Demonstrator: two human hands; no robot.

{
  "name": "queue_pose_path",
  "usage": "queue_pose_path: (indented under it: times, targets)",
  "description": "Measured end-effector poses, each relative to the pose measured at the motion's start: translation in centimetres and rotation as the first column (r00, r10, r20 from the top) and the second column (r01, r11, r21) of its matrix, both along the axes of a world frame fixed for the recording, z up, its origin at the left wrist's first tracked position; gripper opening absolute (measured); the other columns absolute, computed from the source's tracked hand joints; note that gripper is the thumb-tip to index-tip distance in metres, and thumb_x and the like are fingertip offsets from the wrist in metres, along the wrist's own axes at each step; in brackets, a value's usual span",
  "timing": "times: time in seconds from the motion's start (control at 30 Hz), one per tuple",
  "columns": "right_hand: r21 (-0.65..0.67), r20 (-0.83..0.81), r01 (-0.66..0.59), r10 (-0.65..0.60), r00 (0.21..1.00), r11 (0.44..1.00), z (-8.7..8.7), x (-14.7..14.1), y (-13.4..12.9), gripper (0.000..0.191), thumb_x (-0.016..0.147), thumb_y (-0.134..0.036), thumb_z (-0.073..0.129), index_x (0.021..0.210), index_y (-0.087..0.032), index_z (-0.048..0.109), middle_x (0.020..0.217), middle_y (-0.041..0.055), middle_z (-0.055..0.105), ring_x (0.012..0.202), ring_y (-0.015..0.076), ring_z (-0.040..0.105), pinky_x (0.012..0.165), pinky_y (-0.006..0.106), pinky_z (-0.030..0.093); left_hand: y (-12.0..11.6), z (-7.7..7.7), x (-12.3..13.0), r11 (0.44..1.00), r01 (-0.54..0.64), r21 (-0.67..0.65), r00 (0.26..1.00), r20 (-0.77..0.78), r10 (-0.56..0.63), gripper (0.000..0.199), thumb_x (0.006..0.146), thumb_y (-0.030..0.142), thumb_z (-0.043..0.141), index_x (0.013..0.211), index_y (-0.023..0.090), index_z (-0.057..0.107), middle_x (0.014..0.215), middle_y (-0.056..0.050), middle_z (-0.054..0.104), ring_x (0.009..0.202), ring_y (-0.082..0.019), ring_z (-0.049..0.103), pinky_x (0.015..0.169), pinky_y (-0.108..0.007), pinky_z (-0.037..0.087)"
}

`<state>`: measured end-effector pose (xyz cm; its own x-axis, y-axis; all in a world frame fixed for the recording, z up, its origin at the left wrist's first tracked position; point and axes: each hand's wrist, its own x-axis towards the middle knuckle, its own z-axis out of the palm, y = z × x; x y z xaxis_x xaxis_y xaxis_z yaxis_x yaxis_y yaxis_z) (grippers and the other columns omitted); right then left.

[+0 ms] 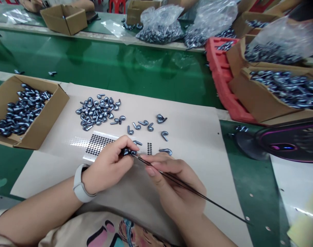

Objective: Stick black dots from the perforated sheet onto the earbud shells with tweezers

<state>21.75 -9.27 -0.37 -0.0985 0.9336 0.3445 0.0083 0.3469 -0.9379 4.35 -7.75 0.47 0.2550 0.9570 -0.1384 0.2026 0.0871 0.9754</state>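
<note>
My left hand (111, 164), with a grey band on its wrist, pinches a dark glossy earbud-shaped piece (125, 151) between thumb and forefinger. Thin dark tweezers (182, 182) lie in my right hand (178, 183), their tips touching the held piece. Beneath and behind my left hand is a clear sheet with rows of black dots (97, 144); part of it is hidden. A pile of similar blue-grey pieces (96, 111) sits behind it on the pale paper (197, 137). Several single pieces (150, 127) are scattered to the right of the pile.
A cardboard box of pieces (46, 120) stands at the left. On the right are a red tray (223, 80), another full cardboard box (259, 92) and a black device (292, 142). Beyond the green strip (120, 65) are filled plastic bags (161, 29) and other people's arms.
</note>
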Motion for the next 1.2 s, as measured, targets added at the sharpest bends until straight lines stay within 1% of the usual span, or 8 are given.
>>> queue_pose_path:
  times: [0.27, 0.63, 0.77, 0.9, 0.97, 1.07, 1.13, 1.2]
  targets:
    - [-0.024, 0.002, 0.015, -0.015, 1.000, 1.000, 0.2, -0.1, -0.1, 0.023, 0.080, -0.004, 0.069, 0.088, -0.025, 0.068, 0.095, 0.0012, 0.078, 0.087, 0.0184, 0.072, 0.080, 0.036, 0.058, 0.1, 0.0, 0.0, 1.000, 0.011, 0.014, 1.000, -0.021, -0.011, 0.016, 0.081, 0.011, 0.047, 0.090, 0.021, 0.054, 0.081, 0.000, 0.058, 0.075, -0.016, 0.053, 0.064, -0.030, 0.038]
    - [-0.354, -0.307, -0.093, -0.022, 0.952, 0.931, -0.1, -0.1, 1.0, 0.009, 0.080, -0.022, 0.078, 0.079, -0.025, 0.069, 0.085, -0.0001, 0.079, 0.080, 0.0150, 0.075, 0.074, 0.026, 0.061, 0.2, 0.0, 0.0, 0.999, 0.011, -0.043, 0.996, 0.086, -0.007, 0.015, 0.078, 0.011, 0.051, 0.087, 0.020, 0.058, 0.083, 0.001, 0.058, 0.079, -0.015, 0.053, 0.071, -0.029, 0.040]
    - [-0.443, -0.419, 0.010, -0.217, 0.882, 0.897, 0.3, 0.1, 2.2, 0.020, 0.070, -0.031, 0.086, 0.072, -0.024, 0.068, 0.079, -0.0010, 0.078, 0.065, 0.0099, 0.071, 0.066, 0.021, 0.058, 1.0, 0.1, 0.1, 0.962, -0.004, -0.274, 0.931, 0.350, 0.104, 0.018, 0.072, 0.013, 0.054, 0.088, 0.018, 0.060, 0.079, 0.001, 0.060, 0.073, -0.013, 0.054, 0.068, -0.027, 0.042]
    - [-0.639, -0.477, 0.055, -0.451, 0.755, 0.767, -0.2, 0.3, 3.5, 0.033, 0.057, -0.033, 0.092, 0.071, -0.021, 0.064, 0.072, -0.0021, 0.075, 0.060, 0.0092, 0.067, 0.058, 0.018, 0.055, 1.8, 0.0, 0.3, 0.853, -0.018, -0.521, 0.822, 0.478, 0.309, 0.026, 0.059, 0.016, 0.058, 0.085, 0.015, 0.062, 0.085, -0.003, 0.063, 0.077, -0.015, 0.059, 0.063, -0.025, 0.045]
    - [-0.724, -0.464, 0.023, -0.511, 0.723, 0.689, -0.8, 0.1, 3.8, 0.038, 0.053, -0.033, 0.093, 0.071, -0.020, 0.062, 0.069, -0.0022, 0.072, 0.060, 0.0102, 0.067, 0.059, 0.020, 0.056, 2.0, -0.2, 0.5, 0.855, -0.089, -0.510, 0.838, 0.426, 0.341, 0.013, 0.061, 0.018, 0.062, 0.071, 0.016, 0.055, 0.083, -0.003, 0.062, 0.075, -0.014, 0.059, 0.061, -0.024, 0.043]
    - [-0.763, -0.448, -0.001, -0.529, 0.721, 0.646, -1.4, -0.4, 3.8, 0.045, 0.049, -0.035, 0.094, 0.072, -0.019, 0.060, 0.069, -0.0015, 0.072, 0.063, 0.0106, 0.068, 0.068, 0.021, 0.058, 2.0, -0.7, 0.9, 0.942, -0.186, -0.280, 0.964, 0.133, 0.230, 0.027, 0.072, 0.026, 0.067, 0.063, 0.019, 0.042, 0.062, 0.005, 0.049, 0.055, -0.010, 0.044, 0.053, -0.023, 0.035]
    - [-0.762, -0.446, 0.000, -0.524, 0.726, 0.648, -1.6, -0.6, 3.8, 0.048, 0.046, -0.037, 0.095, 0.073, -0.019, 0.059, 0.070, -0.0007, 0.072, 0.063, 0.0101, 0.068, 0.069, 0.020, 0.057, 1.9, -1.0, 1.0, 0.990, -0.137, -0.026, 0.974, -0.185, 0.129, 0.024, 0.077, 0.024, 0.068, 0.068, 0.020, 0.046, 0.058, 0.007, 0.042, 0.052, -0.011, 0.040, 0.053, -0.024, 0.033]
    - [-0.762, -0.447, -0.007, -0.519, 0.729, 0.647, -1.5, -0.7, 3.7, 0.048, 0.046, -0.037, 0.095, 0.072, -0.019, 0.059, 0.070, -0.0008, 0.072, 0.063, 0.0099, 0.068, 0.069, 0.020, 0.056, 1.8, -1.3, 1.0, 0.987, 0.013, 0.163, 0.893, -0.446, 0.062, 0.013, 0.080, 0.016, 0.067, 0.084, 0.021, 0.056, 0.063, 0.006, 0.049, 0.059, -0.014, 0.048, 0.059, -0.027, 0.038]
